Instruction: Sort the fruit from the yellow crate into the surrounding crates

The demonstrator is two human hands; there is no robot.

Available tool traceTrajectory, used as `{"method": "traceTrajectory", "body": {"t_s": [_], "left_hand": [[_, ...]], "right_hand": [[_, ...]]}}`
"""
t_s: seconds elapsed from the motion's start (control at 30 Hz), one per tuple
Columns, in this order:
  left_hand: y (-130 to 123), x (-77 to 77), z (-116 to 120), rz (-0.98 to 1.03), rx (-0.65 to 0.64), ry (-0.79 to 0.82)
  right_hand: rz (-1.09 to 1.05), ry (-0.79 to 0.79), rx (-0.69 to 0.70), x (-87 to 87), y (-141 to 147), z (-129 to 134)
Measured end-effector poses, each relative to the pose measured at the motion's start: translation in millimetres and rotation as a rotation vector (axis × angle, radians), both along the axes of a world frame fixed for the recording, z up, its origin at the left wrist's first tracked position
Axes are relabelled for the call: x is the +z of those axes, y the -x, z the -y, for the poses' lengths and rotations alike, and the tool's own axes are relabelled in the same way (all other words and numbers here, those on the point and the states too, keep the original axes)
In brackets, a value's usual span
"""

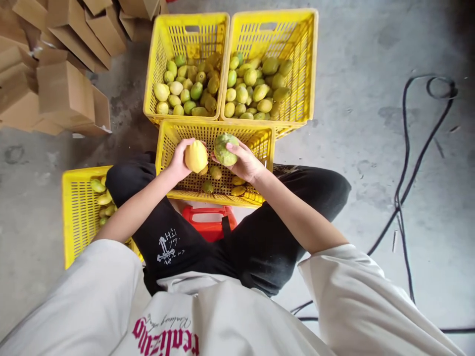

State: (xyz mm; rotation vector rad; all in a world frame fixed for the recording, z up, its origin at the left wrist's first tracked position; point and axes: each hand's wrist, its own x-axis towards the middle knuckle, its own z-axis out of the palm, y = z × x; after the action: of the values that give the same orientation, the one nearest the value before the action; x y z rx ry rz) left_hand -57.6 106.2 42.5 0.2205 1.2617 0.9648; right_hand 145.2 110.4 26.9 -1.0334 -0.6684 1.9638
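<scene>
1. Plainly, the yellow fruit [196, 156] is rounded and evenly bright in colour, while the green fruit [225, 150] looks mottled, with paler and darker patches on its skin.
2. The yellow fruit sits in the left grip [181, 160], at its inner side, the thumb and fingers closed around it.
3. The green fruit sits in the right grip [245, 161], with the thumb laid across its upper face and the other fingers curled around below.
4. Both fruits are held over the front crate [174, 132], near each other but apart, with a narrow gap between them.
5. The front crate, yellow plastic with slotted walls, stands between the person's knees; a few loose fruits [215, 172] lie on its bottom.
6. Beyond it, side by side, stand the back left crate [172, 37] and the back right crate [306, 74], each with a layered heap of green and yellow fruits.
7. Beside the left knee, the side crate [76, 217] holds more fruits, partly hidden by the leg.
8. Cardboard boxes [67, 91] crowd the floor [356, 99] at the far left.
</scene>
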Motion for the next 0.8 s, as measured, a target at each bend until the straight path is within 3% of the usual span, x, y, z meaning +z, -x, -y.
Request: {"method": "traceTrajectory", "body": {"t_s": [0.27, 0.37, 0.47, 0.63, 0.8], "left_hand": [[-15.9, -20.6, -4.8, 0.036, 0.096, 0.208], [-11.3, -21.7, -7.9, 0.018, 0.136, 0.246], [-7.2, -20.1, -10.8, -0.023, 0.093, 0.263], [-7.5, -18.4, -11.9, -0.093, 0.101, 0.214], [-9.1, -15.1, -9.7, -0.091, 0.063, 0.144]], "right_hand": [[0.069, 0.059, -0.115, -33.4, 0.2, -5.4], [0.097, 0.067, -0.140, -40.1, -2.7, -7.3], [0.127, 0.084, -0.140, -44.7, -6.7, -5.8], [0.168, 0.084, -0.153, -44.6, -9.0, -2.7], [0.148, 0.246, -0.143, -30.7, -7.9, -6.8]]}}
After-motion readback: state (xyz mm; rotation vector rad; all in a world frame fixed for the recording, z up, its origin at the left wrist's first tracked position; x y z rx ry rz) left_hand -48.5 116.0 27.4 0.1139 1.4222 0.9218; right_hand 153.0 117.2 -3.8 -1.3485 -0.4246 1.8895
